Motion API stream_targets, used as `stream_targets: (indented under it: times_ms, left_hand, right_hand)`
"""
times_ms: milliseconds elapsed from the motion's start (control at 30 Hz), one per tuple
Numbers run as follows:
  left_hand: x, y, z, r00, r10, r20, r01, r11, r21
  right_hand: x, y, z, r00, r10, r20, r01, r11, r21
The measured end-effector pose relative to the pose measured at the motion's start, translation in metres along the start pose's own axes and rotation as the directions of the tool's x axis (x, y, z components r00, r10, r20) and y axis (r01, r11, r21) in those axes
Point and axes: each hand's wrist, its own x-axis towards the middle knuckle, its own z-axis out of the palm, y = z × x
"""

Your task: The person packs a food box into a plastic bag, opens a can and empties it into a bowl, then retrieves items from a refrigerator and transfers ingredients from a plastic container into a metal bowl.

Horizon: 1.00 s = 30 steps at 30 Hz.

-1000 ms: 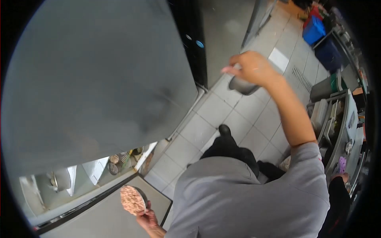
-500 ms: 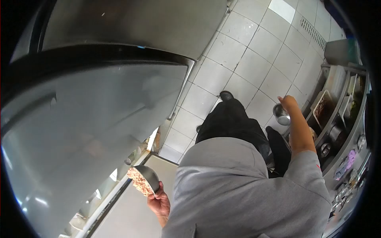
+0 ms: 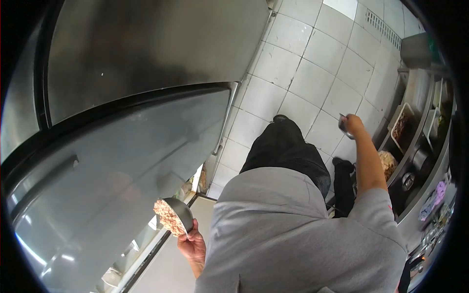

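Note:
My left hand grips the rim of a metal bowl that holds chopped, pinkish-white food. This bowl appears tipped toward the left, beside the edge of a steel door. My right arm reaches forward over the tiled floor. At its end my right hand is closed on a smaller metal bowl, seen almost edge-on. What this smaller bowl contains, if anything, is hidden.
On the left, a stainless steel refrigerator door stands open, with shelves behind its edge. To the right, a counter holds food containers and a purple cloth. White tiles cover the floor, with a drain grate.
The small bowl in my right hand has turned from showing its inside to nearly edge-on. My left hand keeps its hold on the food-filled bowl. The view has shifted slightly.

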Motion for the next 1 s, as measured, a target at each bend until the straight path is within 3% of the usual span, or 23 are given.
stream_targets:
  times_ms: [67, 133, 200, 233, 300, 367, 433, 500, 567, 600, 667, 733, 800, 833, 900, 1000]
  left_hand:
    - [0.0, -0.002, 0.003, 1.0, 0.0, 0.025, -0.001, 1.0, 0.013]
    - [-0.002, -0.006, 0.007, 1.0, 0.023, 0.011, -0.023, 1.0, 0.007]
    - [0.002, -0.008, 0.01, 0.999, 0.053, -0.005, -0.053, 0.999, -0.009]
    - [0.007, -0.008, 0.009, 0.997, 0.06, -0.041, -0.06, 0.998, 0.0]
    - [0.011, -0.017, 0.012, 0.992, 0.092, -0.088, -0.091, 0.996, 0.011]
    - [-0.001, -0.016, 0.008, 0.989, 0.112, -0.098, -0.113, 0.994, 0.0]
    - [-0.001, -0.04, 0.021, 0.983, 0.137, -0.121, -0.139, 0.99, -0.013]
    - [0.004, -0.065, 0.035, 0.967, 0.191, -0.166, -0.2, 0.979, -0.037]
    - [-0.002, -0.091, 0.071, 0.927, 0.269, -0.263, -0.291, 0.956, -0.049]
    - [-0.002, -0.04, 0.015, 0.924, 0.268, -0.272, -0.306, 0.946, -0.108]
    - [0.003, -0.058, -0.003, 0.937, 0.214, -0.277, -0.282, 0.93, -0.234]
    - [0.008, -0.071, 0.004, 0.901, 0.252, -0.353, -0.365, 0.879, -0.306]
    - [0.009, -0.088, 0.0, 0.836, 0.227, -0.5, -0.433, 0.833, -0.345]
    - [0.007, -0.089, 0.009, 0.802, 0.228, -0.552, -0.461, 0.823, -0.331]
    - [0.012, -0.097, 0.015, 0.764, 0.228, -0.604, -0.514, 0.781, -0.355]
    - [0.015, -0.099, 0.038, 0.722, 0.232, -0.651, -0.569, 0.735, -0.369]
  right_hand:
    - [-0.039, -0.094, -0.063, 0.972, -0.04, -0.232, 0.055, 0.997, 0.061]
    - [-0.056, -0.167, -0.101, 0.921, -0.218, -0.323, 0.227, 0.974, -0.009]
    - [-0.073, -0.252, -0.138, 0.87, -0.394, -0.296, 0.409, 0.912, -0.013]
    - [-0.078, -0.292, -0.141, 0.719, -0.56, -0.413, 0.617, 0.787, 0.007]
    - [-0.126, -0.389, -0.184, 0.644, -0.699, -0.311, 0.764, 0.604, 0.228]
    - [-0.195, -0.48, -0.219, 0.382, -0.893, -0.239, 0.914, 0.327, 0.241]
    - [-0.236, -0.553, -0.271, 0.117, -0.963, -0.242, 0.946, 0.034, 0.324]
    - [-0.26, -0.617, -0.313, 0.001, -0.955, -0.298, 0.887, -0.136, 0.44]
    - [-0.256, -0.681, -0.335, 0.036, -0.942, -0.333, 0.881, -0.127, 0.457]
    - [-0.305, -0.751, -0.286, 0.077, -0.929, -0.361, 0.893, -0.097, 0.439]
    - [-0.298, -0.807, -0.282, 0.051, -0.937, -0.345, 0.948, -0.063, 0.311]
    - [-0.278, -0.86, -0.269, -0.003, -0.924, -0.383, 0.966, -0.102, 0.238]
    - [-0.273, -0.903, -0.269, 0.155, -0.961, -0.228, 0.954, 0.086, 0.288]
    - [-0.259, -0.924, -0.262, 0.184, -0.981, -0.064, 0.871, 0.132, 0.474]
    - [-0.221, -0.959, -0.246, 0.136, -0.99, 0.027, 0.788, 0.124, 0.603]
    - [-0.196, -1.002, -0.229, 0.128, -0.992, -0.014, 0.853, 0.102, 0.512]
